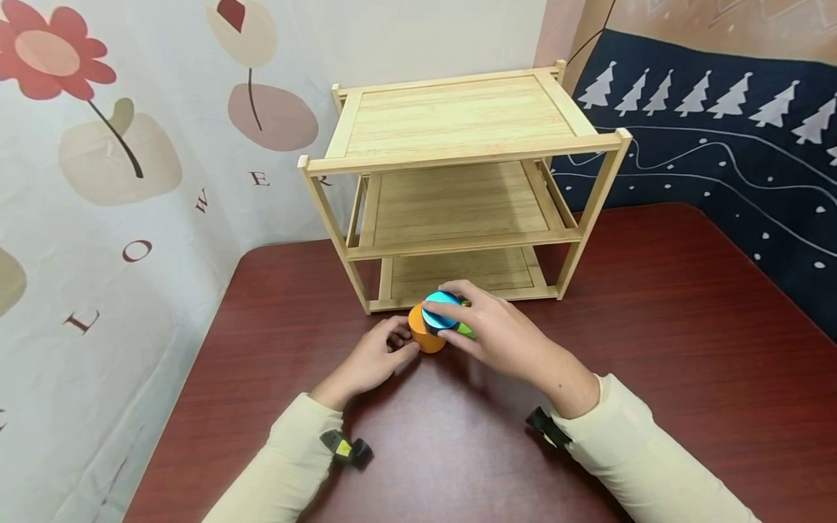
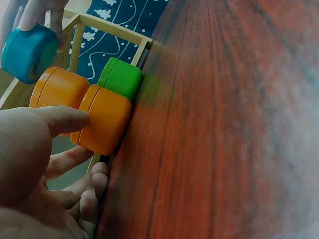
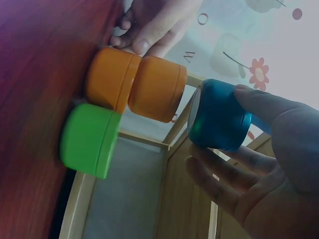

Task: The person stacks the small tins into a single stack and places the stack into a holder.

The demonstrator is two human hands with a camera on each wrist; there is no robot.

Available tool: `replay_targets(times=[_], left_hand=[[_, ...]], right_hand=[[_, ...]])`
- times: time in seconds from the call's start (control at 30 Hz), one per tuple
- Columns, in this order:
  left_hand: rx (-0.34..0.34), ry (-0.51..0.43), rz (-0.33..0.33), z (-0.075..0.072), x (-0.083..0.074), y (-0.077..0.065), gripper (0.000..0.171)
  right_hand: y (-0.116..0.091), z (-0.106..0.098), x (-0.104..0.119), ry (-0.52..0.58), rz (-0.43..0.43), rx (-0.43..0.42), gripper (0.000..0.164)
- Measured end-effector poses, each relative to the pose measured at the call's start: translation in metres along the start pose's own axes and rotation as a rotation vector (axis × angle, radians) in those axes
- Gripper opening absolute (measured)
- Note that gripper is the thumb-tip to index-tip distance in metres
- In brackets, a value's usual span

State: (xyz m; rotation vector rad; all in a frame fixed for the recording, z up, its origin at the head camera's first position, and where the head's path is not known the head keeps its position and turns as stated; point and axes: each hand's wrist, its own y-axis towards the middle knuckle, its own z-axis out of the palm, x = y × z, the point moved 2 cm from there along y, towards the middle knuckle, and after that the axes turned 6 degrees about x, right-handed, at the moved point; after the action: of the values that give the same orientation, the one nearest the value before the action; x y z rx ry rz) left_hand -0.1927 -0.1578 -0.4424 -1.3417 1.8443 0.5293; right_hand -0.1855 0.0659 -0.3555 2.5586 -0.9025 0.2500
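Small round lidded tins are stacked near the front of a wooden shelf. A lower orange tin (image 3: 110,79) stands on the table with a second orange tin (image 3: 158,88) on top of it. Beside them on the tabletop sits a green tin (image 3: 89,139). My right hand (image 1: 500,330) holds a blue tin (image 3: 219,115) over the stack between thumb and fingers; its shiny lid (image 1: 440,309) shows in the head view. At the stack's left side is my left hand (image 1: 373,356), its straight thumb (image 2: 67,119) right at the lower orange tin, the other fingers loosely bent.
A three-tier wooden shelf (image 1: 458,156) stands just behind the tins on the dark red table (image 1: 445,443). Printed cloths hang behind: a flower-patterned one (image 1: 163,240) at left, a dark one with white trees (image 1: 693,160) at right.
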Motion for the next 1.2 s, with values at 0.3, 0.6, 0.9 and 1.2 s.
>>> replay_targets(times=[0.3, 0.6, 0.9, 1.2], left_hand=[[-0.003, 0.005, 0.001, -0.001, -0.001, 0.0, 0.043], [-0.005, 0.021, 0.012, -0.001, -0.001, -0.001, 0.042], [-0.012, 0.02, 0.023, -0.001, 0.0, 0.0, 0.041], [-0.012, 0.017, 0.007, -0.001, 0.001, 0.0, 0.043]], right_hand=[[0.009, 0.0, 0.003, 0.032, -0.004, 0.009, 0.04], [0.014, 0.001, 0.001, 0.047, -0.002, 0.017, 0.04], [0.019, 0.002, 0.001, 0.062, -0.015, 0.019, 0.04], [0.023, 0.007, 0.001, 0.061, -0.023, 0.035, 0.04]])
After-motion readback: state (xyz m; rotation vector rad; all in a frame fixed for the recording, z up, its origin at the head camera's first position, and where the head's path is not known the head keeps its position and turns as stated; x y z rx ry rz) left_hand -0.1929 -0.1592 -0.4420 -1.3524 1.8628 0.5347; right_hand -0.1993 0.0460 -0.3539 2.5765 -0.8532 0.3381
